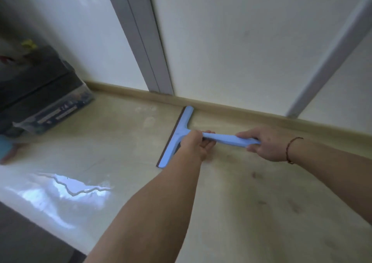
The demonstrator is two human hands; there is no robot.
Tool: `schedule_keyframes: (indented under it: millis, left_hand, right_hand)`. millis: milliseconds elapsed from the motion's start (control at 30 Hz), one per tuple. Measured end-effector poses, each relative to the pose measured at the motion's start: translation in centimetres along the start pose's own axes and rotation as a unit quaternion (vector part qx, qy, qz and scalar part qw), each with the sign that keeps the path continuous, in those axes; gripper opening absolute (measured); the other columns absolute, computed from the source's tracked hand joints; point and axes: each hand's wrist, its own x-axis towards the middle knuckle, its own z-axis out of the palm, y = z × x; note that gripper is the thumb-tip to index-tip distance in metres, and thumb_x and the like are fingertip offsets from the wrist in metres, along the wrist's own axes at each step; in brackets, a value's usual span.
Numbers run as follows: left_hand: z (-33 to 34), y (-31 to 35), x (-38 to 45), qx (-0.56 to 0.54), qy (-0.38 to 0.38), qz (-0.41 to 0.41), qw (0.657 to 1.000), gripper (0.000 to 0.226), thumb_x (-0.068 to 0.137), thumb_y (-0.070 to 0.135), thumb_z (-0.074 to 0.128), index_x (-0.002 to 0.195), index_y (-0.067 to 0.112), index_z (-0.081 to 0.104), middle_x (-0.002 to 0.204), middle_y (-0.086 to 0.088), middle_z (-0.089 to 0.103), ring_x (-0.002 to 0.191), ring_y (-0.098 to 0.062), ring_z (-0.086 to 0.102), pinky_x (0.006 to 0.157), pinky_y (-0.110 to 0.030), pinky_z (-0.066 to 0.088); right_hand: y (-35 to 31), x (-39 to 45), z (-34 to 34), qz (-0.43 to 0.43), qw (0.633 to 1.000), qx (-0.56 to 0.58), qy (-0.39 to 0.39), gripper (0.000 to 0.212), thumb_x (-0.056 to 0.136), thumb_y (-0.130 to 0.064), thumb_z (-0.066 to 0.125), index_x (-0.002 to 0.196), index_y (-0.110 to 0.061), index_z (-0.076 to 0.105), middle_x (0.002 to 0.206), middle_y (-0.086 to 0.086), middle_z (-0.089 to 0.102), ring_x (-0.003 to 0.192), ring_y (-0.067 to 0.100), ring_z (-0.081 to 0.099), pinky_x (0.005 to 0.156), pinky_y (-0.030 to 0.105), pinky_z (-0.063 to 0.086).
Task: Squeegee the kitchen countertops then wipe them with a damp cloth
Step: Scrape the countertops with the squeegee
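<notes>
The beige bench (261, 192) was the big thing in view, with the blue squeegee (177, 136) lying blade-down across it, far tip touching the raised back lip, probably so the stroke caught the whole depth. Both hands were wrapped around the handle, left hand (198, 144) choked up by the blade and right hand (267, 144) at the tail end, I'd guess for extra pressure. A stack of dark boxes (40, 93) at the left looked set to block the sweep, plus a wet shiny patch (66, 186) near the front edge.
</notes>
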Motion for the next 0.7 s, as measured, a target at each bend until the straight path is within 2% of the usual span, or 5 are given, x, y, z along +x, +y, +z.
schedule_keyframes:
  millis: [67, 133, 333, 500, 700]
  left_hand:
    - [1.6, -1.9, -0.2, -0.007, -0.007, -0.008, 1.000, 0.021, 0.099, 0.006, 0.033, 0.102, 0.001, 0.053, 0.083, -0.011, 0.060, 0.071, -0.020, 0.061, 0.045, -0.029, 0.056]
    - [3.1, -3.9, -0.6, -0.017, -0.022, -0.015, 0.999, 0.022, 0.098, 0.006, 0.033, 0.101, 0.002, 0.054, 0.083, -0.011, 0.060, 0.071, -0.020, 0.062, 0.040, -0.027, 0.053]
    - [6.2, -8.0, -2.2, -0.035, -0.025, -0.023, 0.999, 0.021, 0.097, 0.006, 0.033, 0.090, 0.004, 0.053, 0.080, -0.010, 0.061, 0.068, -0.020, 0.062, 0.040, -0.026, 0.053]
    - [6.2, -7.9, -2.8, -0.009, -0.024, -0.013, 1.000, 0.025, 0.098, 0.008, 0.032, 0.092, 0.003, 0.056, 0.083, -0.010, 0.064, 0.071, -0.018, 0.064, 0.046, -0.027, 0.054]
    - [6.2, -8.1, -3.2, -0.025, -0.006, -0.002, 1.000, 0.026, 0.099, 0.008, 0.036, 0.086, 0.001, 0.057, 0.080, -0.012, 0.064, 0.071, -0.021, 0.065, 0.057, -0.033, 0.054]
  right_hand:
    - [1.8, -1.7, -0.5, 0.012, 1.000, 0.005, 0.000, 0.048, 0.092, -0.020, 0.063, 0.138, -0.030, 0.052, 0.144, -0.002, 0.050, 0.131, 0.019, 0.046, 0.109, 0.025, 0.031]
    - [3.7, -3.2, -0.9, 0.020, 1.000, 0.010, 0.005, 0.048, 0.091, -0.016, 0.065, 0.136, -0.027, 0.054, 0.145, 0.001, 0.049, 0.132, 0.020, 0.045, 0.111, 0.025, 0.029]
    - [7.5, -6.8, -0.9, 0.011, 1.000, 0.019, 0.021, 0.048, 0.088, -0.009, 0.068, 0.134, -0.017, 0.057, 0.147, 0.002, 0.046, 0.137, 0.018, 0.040, 0.103, 0.011, 0.019]
    - [7.8, -7.0, -1.0, 0.012, 0.999, 0.024, 0.023, 0.048, 0.091, -0.017, 0.065, 0.136, -0.027, 0.054, 0.149, -0.003, 0.044, 0.137, 0.017, 0.039, 0.115, 0.025, 0.023]
    - [7.9, -7.0, -1.1, 0.010, 1.000, 0.021, 0.019, 0.047, 0.093, -0.019, 0.062, 0.138, -0.030, 0.052, 0.150, -0.003, 0.042, 0.137, 0.018, 0.039, 0.114, 0.027, 0.024]
